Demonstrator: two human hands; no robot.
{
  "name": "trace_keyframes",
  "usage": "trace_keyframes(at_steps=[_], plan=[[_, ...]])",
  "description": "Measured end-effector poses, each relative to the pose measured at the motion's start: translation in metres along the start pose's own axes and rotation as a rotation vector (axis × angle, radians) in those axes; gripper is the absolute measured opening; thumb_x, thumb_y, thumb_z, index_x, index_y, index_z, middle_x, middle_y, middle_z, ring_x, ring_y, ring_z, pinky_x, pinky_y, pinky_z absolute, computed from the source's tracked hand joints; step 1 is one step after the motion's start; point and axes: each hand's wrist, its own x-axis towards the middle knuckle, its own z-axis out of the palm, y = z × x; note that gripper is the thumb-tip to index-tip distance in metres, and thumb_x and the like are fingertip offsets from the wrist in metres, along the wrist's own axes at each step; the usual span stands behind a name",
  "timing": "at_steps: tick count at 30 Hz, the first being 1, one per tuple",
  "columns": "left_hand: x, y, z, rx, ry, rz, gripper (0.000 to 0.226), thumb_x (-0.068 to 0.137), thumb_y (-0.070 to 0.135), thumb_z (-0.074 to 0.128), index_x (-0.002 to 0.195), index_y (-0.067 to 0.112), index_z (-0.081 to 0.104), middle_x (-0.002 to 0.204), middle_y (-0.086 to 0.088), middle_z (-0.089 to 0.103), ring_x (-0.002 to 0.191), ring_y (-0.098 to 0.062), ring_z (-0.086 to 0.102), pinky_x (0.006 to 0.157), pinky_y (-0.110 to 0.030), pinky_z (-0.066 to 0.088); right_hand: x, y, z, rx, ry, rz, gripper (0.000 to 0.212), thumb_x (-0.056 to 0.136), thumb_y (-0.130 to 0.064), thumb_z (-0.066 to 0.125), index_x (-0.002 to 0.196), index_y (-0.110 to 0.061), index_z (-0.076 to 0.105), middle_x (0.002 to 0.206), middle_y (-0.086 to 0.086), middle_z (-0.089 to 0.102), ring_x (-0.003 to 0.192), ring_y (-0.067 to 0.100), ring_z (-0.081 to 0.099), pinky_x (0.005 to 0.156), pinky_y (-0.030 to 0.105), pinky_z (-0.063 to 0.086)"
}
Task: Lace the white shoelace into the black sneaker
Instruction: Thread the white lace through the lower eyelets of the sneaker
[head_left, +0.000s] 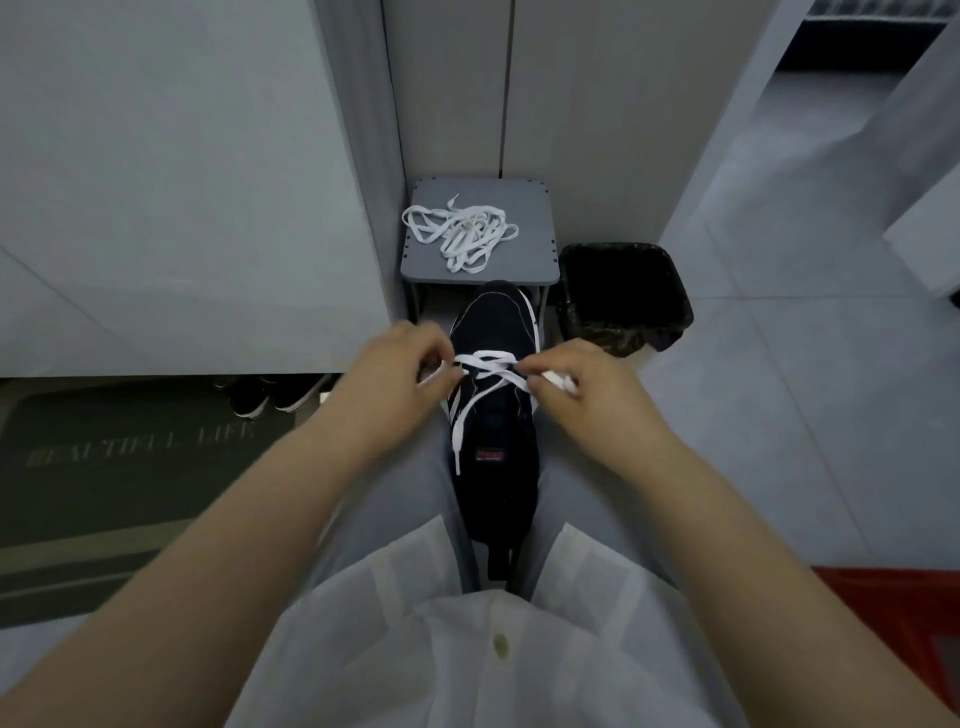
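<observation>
The black sneaker (493, 467) lay toe-away between the person's knees, the white shoelace (488, 358) crossed through its front eyelets only, rows nearer the ankle judged outstanding, left hand (395, 374) and right hand (587, 384) each pinching a strand, with a grey stool (524, 249) of spare laces (462, 234) and tiled floor (779, 415) beyond.

A small gray tabletop (524, 208) at upper centre is being flanked on its right by a black-lined bin (623, 296). At lower left, dark shoes (270, 397) are being kept beside a dark doormat (130, 493).
</observation>
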Motion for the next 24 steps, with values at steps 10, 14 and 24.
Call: trace_keyframes(at_steps=[10,14,24], plan=[[0.011,-0.003,-0.009,-0.323,0.277,-0.110,0.017,0.082,0.019,0.054,0.066,0.024,0.058,0.078,0.010,0.054,0.076,-0.005,0.051,0.070,-0.011,0.035,0.015,-0.001,-0.004,0.022,0.139,0.089,0.010,0.088,-0.014,0.059,0.085,-0.013,0.069,0.094,-0.001,0.062,0.082,0.009,0.056,0.074,0.022,0.040],[0.003,0.012,-0.037,-0.896,0.370,-0.138,0.026,0.083,0.007,0.041,0.060,0.017,0.045,0.074,0.002,0.066,0.072,-0.011,0.058,0.076,-0.023,0.047,0.001,-0.023,-0.033,0.795,0.125,0.088,0.014,0.093,-0.007,0.049,0.082,-0.012,0.057,0.087,-0.002,0.071,0.068,0.008,0.064,0.063,0.018,0.050],[-0.004,0.011,-0.008,-0.261,-0.077,-0.019,0.011,0.066,0.021,0.057,0.075,0.020,0.051,0.063,0.006,0.052,0.053,-0.005,0.043,0.056,-0.019,0.037,-0.007,-0.009,-0.031,0.352,-0.081,0.134,0.010,0.085,-0.010,0.064,0.076,-0.015,0.065,0.068,-0.008,0.065,0.060,-0.002,0.056,0.060,0.010,0.042]])
